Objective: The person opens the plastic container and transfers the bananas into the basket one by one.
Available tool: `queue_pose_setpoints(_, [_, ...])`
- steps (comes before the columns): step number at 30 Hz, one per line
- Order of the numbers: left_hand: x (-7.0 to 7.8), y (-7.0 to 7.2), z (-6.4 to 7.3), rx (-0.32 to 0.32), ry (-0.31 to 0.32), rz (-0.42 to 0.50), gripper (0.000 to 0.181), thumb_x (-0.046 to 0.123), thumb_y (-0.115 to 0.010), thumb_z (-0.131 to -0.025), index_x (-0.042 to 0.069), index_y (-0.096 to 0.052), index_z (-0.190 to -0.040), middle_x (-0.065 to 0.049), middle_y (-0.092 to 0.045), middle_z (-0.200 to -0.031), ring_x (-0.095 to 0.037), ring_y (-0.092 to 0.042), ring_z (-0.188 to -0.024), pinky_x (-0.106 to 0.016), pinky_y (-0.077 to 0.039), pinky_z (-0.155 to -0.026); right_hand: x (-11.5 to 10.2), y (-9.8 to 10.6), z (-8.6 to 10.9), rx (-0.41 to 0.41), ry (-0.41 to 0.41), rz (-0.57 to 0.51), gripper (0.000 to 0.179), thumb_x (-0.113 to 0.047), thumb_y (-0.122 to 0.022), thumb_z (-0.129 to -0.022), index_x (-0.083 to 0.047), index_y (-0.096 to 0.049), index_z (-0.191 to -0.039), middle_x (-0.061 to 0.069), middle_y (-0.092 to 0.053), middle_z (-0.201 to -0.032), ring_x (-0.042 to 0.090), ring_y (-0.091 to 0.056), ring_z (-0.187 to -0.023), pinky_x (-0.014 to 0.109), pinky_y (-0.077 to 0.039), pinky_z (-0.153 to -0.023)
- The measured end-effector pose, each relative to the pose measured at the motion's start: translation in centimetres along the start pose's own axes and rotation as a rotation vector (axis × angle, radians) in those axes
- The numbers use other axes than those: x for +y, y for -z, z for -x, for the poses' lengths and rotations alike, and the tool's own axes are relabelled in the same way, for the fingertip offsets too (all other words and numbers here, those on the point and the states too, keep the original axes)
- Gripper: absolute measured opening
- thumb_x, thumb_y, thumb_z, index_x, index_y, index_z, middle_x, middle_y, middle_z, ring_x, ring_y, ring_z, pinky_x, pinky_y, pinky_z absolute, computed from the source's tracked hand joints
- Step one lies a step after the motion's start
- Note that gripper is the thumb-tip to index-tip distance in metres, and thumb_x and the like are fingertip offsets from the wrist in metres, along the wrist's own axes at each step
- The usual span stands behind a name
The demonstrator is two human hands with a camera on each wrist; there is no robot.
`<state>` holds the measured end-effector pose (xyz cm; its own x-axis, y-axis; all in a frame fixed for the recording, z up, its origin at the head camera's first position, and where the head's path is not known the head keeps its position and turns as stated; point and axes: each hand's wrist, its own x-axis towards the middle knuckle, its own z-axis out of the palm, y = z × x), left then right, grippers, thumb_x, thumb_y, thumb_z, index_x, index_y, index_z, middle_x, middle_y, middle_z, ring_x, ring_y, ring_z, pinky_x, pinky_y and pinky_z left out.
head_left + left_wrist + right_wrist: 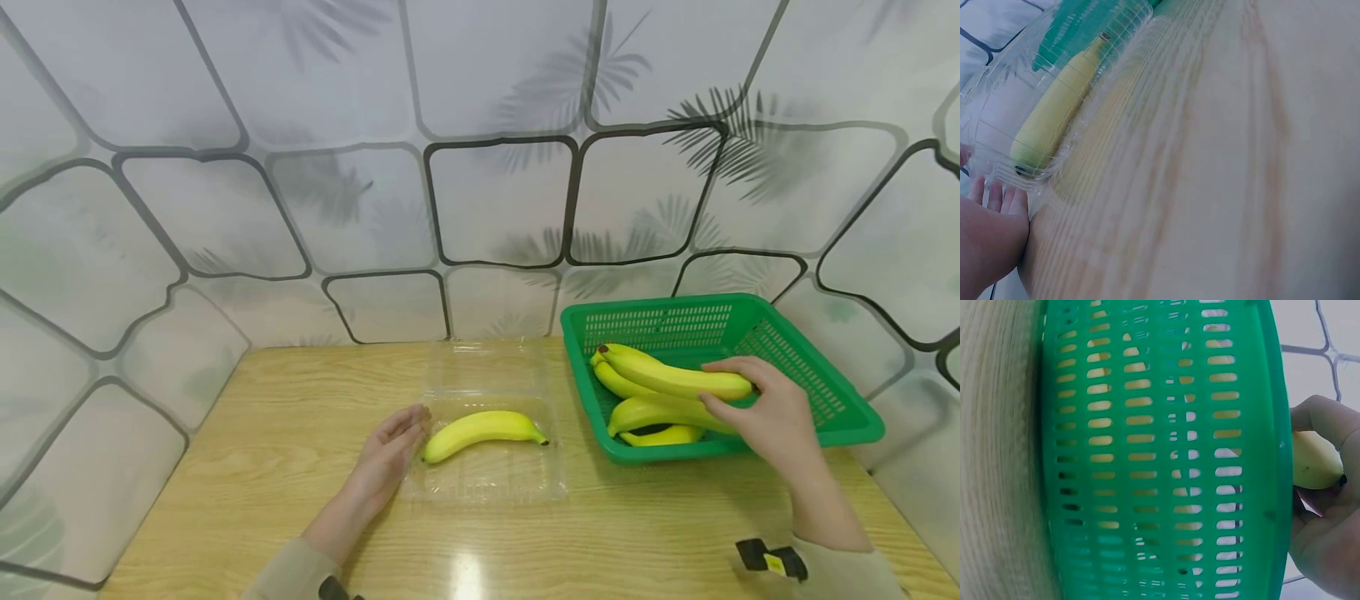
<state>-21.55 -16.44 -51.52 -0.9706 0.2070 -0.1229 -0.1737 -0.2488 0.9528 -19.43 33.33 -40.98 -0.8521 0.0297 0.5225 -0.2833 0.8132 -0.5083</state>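
Note:
In the head view, my right hand grips the end of a yellow banana with thumb and fingers, over the green basket. Several more bananas lie below it in the basket. The right wrist view shows the held banana's tip between thumb and fingers, beyond the basket rim. My left hand rests against the left side of a clear plastic clamshell box, its fingers fairly straight. The box stands with its lid folded back, and one banana lies inside.
The box and basket stand on a wood-grain table. A patterned wall covering rises behind the table and along both sides. The basket sits near the back right, to the right of the box.

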Motion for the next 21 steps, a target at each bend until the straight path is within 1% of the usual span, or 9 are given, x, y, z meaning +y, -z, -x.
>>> queue_pose_setpoints(3, [0.1, 0.0, 0.0, -0.003, -0.003, -0.003, 0.061, 0.008, -0.051, -0.109, -0.008, -0.025, -0.161, -0.025, -0.026, -0.173, -0.038, -0.022, -0.164, -0.037, -0.025, -0.131, 0.3, 0.1, 0.0, -0.021, -0.017, 0.029, 0.034, -0.007, -0.089, -0.082, -0.011, -0.079, -0.114, 0.003, -0.073, -0.117, 0.007, -0.057, -0.114, 0.013, -0.038, -0.083])
queue_pose_setpoints(4, [0.1, 0.0, 0.0, -0.008, -0.007, -0.005, 0.061, 0.008, -0.051, -0.109, -0.008, -0.024, -0.161, -0.025, -0.025, -0.173, -0.039, -0.021, -0.164, -0.037, -0.025, -0.132, 0.4, 0.2, 0.0, -0.027, -0.021, 0.036, 0.034, -0.007, -0.089, -0.083, -0.011, -0.079, -0.115, 0.01, -0.074, -0.118, 0.011, -0.058, -0.113, 0.014, -0.039, -0.082])
queue_pose_setpoints(6, [0.1, 0.0, 0.0, -0.008, -0.006, -0.002, 0.061, 0.008, -0.05, -0.109, -0.008, -0.024, -0.161, -0.025, -0.025, -0.173, -0.038, -0.022, -0.164, -0.038, -0.024, -0.132, 0.7, 0.2, 0.0, -0.037, -0.029, 0.048, 0.033, -0.009, -0.089, -0.083, -0.01, -0.079, -0.115, 0.018, -0.074, -0.12, 0.009, -0.058, -0.109, 0.014, -0.039, -0.079])
queue_pose_setpoints(9, [0.2, 0.0, 0.0, -0.012, -0.006, 0.002, 0.06, 0.007, -0.049, -0.109, -0.008, -0.024, -0.161, -0.025, -0.025, -0.173, -0.037, -0.021, -0.164, -0.038, -0.023, -0.133, 1.1, 0.4, 0.0, -0.049, -0.035, 0.051, 0.034, -0.009, -0.089, -0.084, -0.009, -0.078, -0.116, 0.021, -0.074, -0.119, -0.016, -0.046, -0.098, 0.013, -0.038, -0.072])
queue_pose_setpoints(10, [0.2, 0.0, 0.0, -0.01, -0.004, 0.005, 0.06, 0.007, -0.049, -0.109, -0.008, -0.024, -0.161, -0.025, -0.025, -0.173, -0.037, -0.022, -0.164, -0.038, -0.024, -0.133, 1.2, 0.4, 0.0, -0.054, -0.038, 0.05, 0.034, -0.01, -0.089, -0.084, -0.009, -0.078, -0.116, 0.021, -0.074, -0.12, -0.022, -0.04, -0.095, 0.012, -0.038, -0.069])
queue_pose_setpoints(11, [0.2, 0.0, 0.0, -0.006, -0.003, 0.007, 0.059, 0.006, -0.049, -0.109, -0.008, -0.024, -0.161, -0.025, -0.026, -0.173, -0.037, -0.022, -0.164, -0.037, -0.025, -0.132, 1.3, 0.4, 0.0, -0.061, -0.043, 0.049, 0.034, -0.01, -0.089, -0.085, -0.008, -0.078, -0.117, 0.022, -0.074, -0.12, -0.024, -0.037, -0.092, 0.012, -0.037, -0.067])
queue_pose_setpoints(13, [0.2, 0.0, -0.1, -0.002, -0.001, 0.011, 0.059, 0.006, -0.049, -0.109, -0.008, -0.025, -0.161, -0.024, -0.027, -0.173, -0.036, -0.023, -0.163, -0.035, -0.026, -0.132, 1.5, 0.5, 0.0, -0.077, -0.058, 0.048, 0.033, -0.011, -0.088, -0.086, -0.008, -0.078, -0.118, 0.022, -0.073, -0.121, -0.021, -0.038, -0.088, 0.013, -0.037, -0.064])
queue_pose_setpoints(18, [0.3, 0.0, -0.1, 0.007, 0.002, 0.015, 0.059, 0.005, -0.049, -0.109, -0.008, -0.025, -0.161, -0.024, -0.027, -0.172, -0.035, -0.024, -0.163, -0.029, -0.032, -0.128, 1.7, 0.7, -0.1, -0.122, -0.126, 0.049, 0.034, -0.017, -0.085, -0.091, -0.008, -0.076, -0.123, 0.025, -0.072, -0.125, -0.004, -0.042, -0.078, 0.019, -0.037, -0.058])
queue_pose_setpoints(21, [0.3, -0.1, -0.1, 0.012, 0.004, 0.017, 0.059, 0.005, -0.049, -0.108, -0.008, -0.026, -0.161, -0.025, -0.028, -0.172, -0.036, -0.025, -0.163, -0.028, -0.033, -0.128, 1.8, 0.8, -0.2, -0.144, -0.151, 0.053, 0.036, -0.022, -0.084, -0.093, -0.008, -0.076, -0.125, 0.027, -0.071, -0.126, 0.0, -0.043, -0.078, 0.021, -0.037, -0.057])
